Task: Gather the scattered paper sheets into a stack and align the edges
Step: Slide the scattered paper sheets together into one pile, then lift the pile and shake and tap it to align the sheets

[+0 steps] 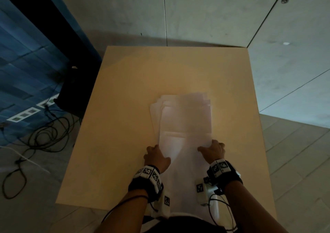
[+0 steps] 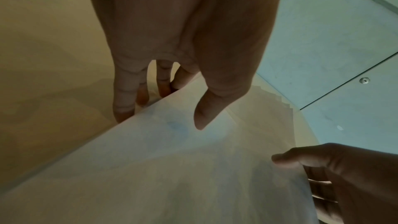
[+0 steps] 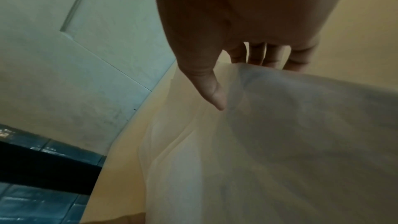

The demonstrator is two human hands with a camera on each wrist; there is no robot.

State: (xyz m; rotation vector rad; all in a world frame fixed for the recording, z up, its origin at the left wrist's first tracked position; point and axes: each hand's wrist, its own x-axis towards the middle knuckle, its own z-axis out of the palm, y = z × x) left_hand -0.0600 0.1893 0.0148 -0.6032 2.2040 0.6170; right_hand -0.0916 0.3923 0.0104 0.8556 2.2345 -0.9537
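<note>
Two hands hold one pile of paper sheets (image 1: 184,122) on the tan table (image 1: 125,93), the pile lying right of the table's middle with its long axis running from six o'clock, at the person, to twelve o'clock, toward the grey wall (image 1: 205,12). The far ends of the sheets are staggered, with several corners showing in steps toward ten o'clock, so the edges are not flush there. The left hand (image 1: 156,156) sits at the pile's nine o'clock side near its close end; in the left wrist view its thumb (image 2: 206,108) lies over the top sheet while the fingers (image 2: 125,94) reach down past the raised paper edge, so the hand pinches that side of the sheets. The right hand (image 1: 214,149) sits at the three o'clock side, about level with the left; the right wrist view shows its thumb (image 3: 206,84) on top of the paper and its fingers (image 3: 256,54) behind and under the lifted edge, also a pinch. The near part of the pile bows upward between the two hands, while the far part rests flat on the table. Dark cables (image 1: 41,136) lie on the floor off toward nine o'clock.
</note>
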